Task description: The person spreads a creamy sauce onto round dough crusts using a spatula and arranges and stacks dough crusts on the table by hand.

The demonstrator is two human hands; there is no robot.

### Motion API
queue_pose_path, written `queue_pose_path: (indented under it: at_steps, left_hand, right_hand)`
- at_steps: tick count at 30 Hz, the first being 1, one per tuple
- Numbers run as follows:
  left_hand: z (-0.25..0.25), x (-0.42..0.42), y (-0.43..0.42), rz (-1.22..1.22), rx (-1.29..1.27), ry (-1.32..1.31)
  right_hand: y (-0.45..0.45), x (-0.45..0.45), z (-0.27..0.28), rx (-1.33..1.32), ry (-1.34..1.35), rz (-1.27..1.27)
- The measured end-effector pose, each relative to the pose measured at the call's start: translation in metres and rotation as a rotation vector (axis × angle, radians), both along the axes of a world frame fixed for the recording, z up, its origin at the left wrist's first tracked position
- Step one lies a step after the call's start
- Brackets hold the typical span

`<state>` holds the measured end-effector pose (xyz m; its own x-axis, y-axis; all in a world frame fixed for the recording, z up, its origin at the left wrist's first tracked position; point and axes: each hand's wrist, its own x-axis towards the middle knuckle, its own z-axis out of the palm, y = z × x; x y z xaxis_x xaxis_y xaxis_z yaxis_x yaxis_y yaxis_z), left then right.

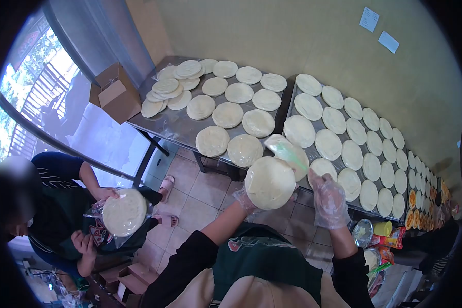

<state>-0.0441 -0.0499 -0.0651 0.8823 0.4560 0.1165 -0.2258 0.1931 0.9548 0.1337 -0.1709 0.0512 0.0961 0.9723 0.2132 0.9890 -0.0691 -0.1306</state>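
Note:
My left hand (247, 200), in a clear plastic glove, is closed under the edge of a round flat dough base (270, 183) and holds it up in front of me. My right hand (329, 201), also gloved, is closed on the green handle of a spatula (287, 153). The spatula's wide, whitish blade points up and left, above the dough base. Behind both hands, more pale dough rounds (244, 150) lie in rows on a metal table (182, 123). Part of my left hand is hidden beneath the base.
At left a person (46, 205) holds a bagged dough round (124, 212). A cardboard box (115, 93) stands by the window. A second table (317, 139) carries several rounds, some farther ones orange-topped. Metal bowls (363, 233) and a yellow tub (382, 228) stand at right.

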Motion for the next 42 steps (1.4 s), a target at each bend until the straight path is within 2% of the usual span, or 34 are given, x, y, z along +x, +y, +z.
queue_pose_path:
  at_steps: [2, 3, 4, 8, 9, 11, 12, 14, 15, 17, 18, 20, 21, 23, 25, 27, 30, 33, 35, 36, 41, 42]
  left_hand:
    - [-0.019, 0.003, 0.004, -0.025, -0.596, -0.302]
    - [-0.027, 0.003, 0.008, -0.025, -0.596, -0.300]
    - [-0.032, 0.002, 0.014, 0.112, -0.232, -0.173]
    - [-0.038, -0.004, 0.042, 0.614, 1.232, 0.357]
    - [-0.037, -0.005, 0.046, 0.617, 1.230, 0.359]
    - [-0.033, -0.009, 0.050, 0.769, 1.341, 0.547]
    - [-0.030, -0.008, 0.050, 0.765, 1.345, 0.543]
    - [-0.038, -0.002, 0.051, 0.749, 1.071, 0.482]
    - [-0.044, 0.000, 0.053, 0.748, 1.076, 0.482]
    - [-0.047, 0.004, 0.059, 0.683, 0.473, 0.165]
    - [-0.051, 0.001, 0.059, 0.689, 0.473, 0.165]
    - [-0.013, -0.011, 0.048, 0.736, 0.765, 0.552]
    - [-0.021, -0.011, 0.050, 0.737, 0.763, 0.558]
    - [-0.044, -0.007, 0.060, 0.757, 0.526, 0.204]
    - [-0.048, -0.008, 0.062, 0.755, 0.543, 0.210]
    - [-0.045, -0.011, 0.064, 0.745, 0.567, 0.221]
    - [-0.047, -0.015, 0.059, 0.741, 0.582, 0.241]
    - [-0.057, -0.020, 0.057, 0.728, 0.599, 0.259]
    - [-0.068, -0.022, 0.064, 0.752, 0.764, 0.344]
    - [-0.074, -0.022, 0.066, 0.751, 0.767, 0.342]
    - [-0.032, -0.027, 0.049, 0.863, 1.333, 0.795]
    - [-0.033, -0.027, 0.050, 0.863, 1.334, 0.797]
  right_hand:
    - [-0.009, -0.016, 0.012, 0.011, 0.069, 0.029]
    - [-0.013, -0.023, 0.021, -0.017, 0.082, 0.135]
    - [-0.018, -0.028, 0.028, -0.043, 0.095, 0.241]
    - [-0.045, -0.016, 0.051, -0.190, -0.011, 0.204]
    - [-0.045, -0.015, 0.052, -0.191, -0.012, 0.207]
    - [-0.044, -0.013, 0.052, -0.122, 0.012, 0.094]
    - [-0.039, -0.017, 0.051, -0.053, -0.020, 0.118]
    - [-0.033, -0.028, 0.041, -0.042, 0.019, 0.152]
    - [-0.030, -0.031, 0.035, -0.033, 0.062, 0.190]
    - [-0.040, -0.024, 0.027, -0.022, 0.017, 0.214]
    - [-0.045, -0.017, 0.028, -0.074, 0.002, 0.173]
    - [-0.050, -0.001, 0.023, -0.094, -0.007, 0.130]
    - [-0.050, -0.001, 0.020, -0.097, -0.003, 0.133]
    - [-0.042, -0.012, 0.022, -0.003, 0.114, 0.125]
    - [-0.040, -0.020, 0.012, -0.005, 0.110, 0.125]
    - [-0.042, -0.017, -0.002, 0.068, 0.097, 0.257]
    - [-0.050, 0.000, -0.005, 0.042, 0.053, 0.150]
    - [-0.049, -0.010, 0.007, 0.080, 0.101, 0.199]
    - [-0.053, -0.009, 0.001, 0.036, 0.097, 0.251]
    - [-0.054, -0.005, -0.006, 0.028, 0.079, 0.245]
    - [-0.050, 0.004, -0.011, 0.179, 0.103, 0.088]
    - [-0.050, 0.003, -0.013, 0.179, 0.106, 0.089]
